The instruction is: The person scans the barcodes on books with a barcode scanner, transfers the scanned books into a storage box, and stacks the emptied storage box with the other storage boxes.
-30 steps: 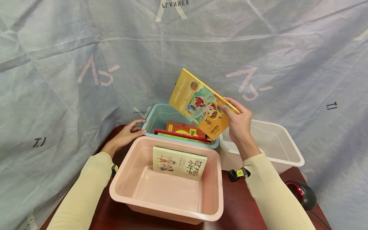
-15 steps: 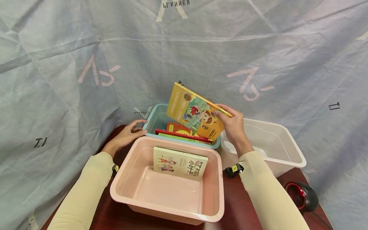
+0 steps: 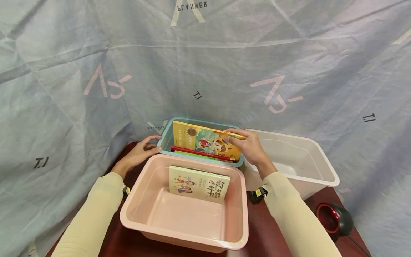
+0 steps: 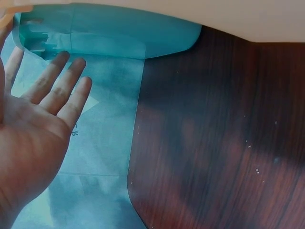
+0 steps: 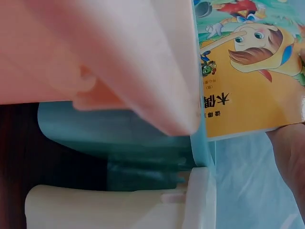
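My right hand (image 3: 248,144) pinches a yellow picture book (image 3: 205,141) by its upper right edge, thumb on the cover. The book stands lengthwise, its lower part inside the blue bin (image 3: 165,141) behind red and green book edges (image 3: 205,153). In the right wrist view, the orange end of its cover (image 5: 252,107) shows above the blue rim. At the bin's left end, my left hand (image 3: 139,153) touches the rim with its fingertips. The left wrist view shows that hand (image 4: 43,114) with fingers straight and spread beside the bin wall (image 4: 119,33).
In front stands a pink bin (image 3: 183,235) with a cream book (image 3: 199,184) leaning on its far wall. A white bin (image 3: 302,157) is at the right. A black device with a red glow (image 3: 335,219) sits on the dark table (image 3: 269,228). Grey cloth (image 3: 205,64) hangs behind.
My right hand has lowered the yellow book leftward into the blue bin and levelled it from its tilt. It now covers the orange book there. The left hand stays at the rim.
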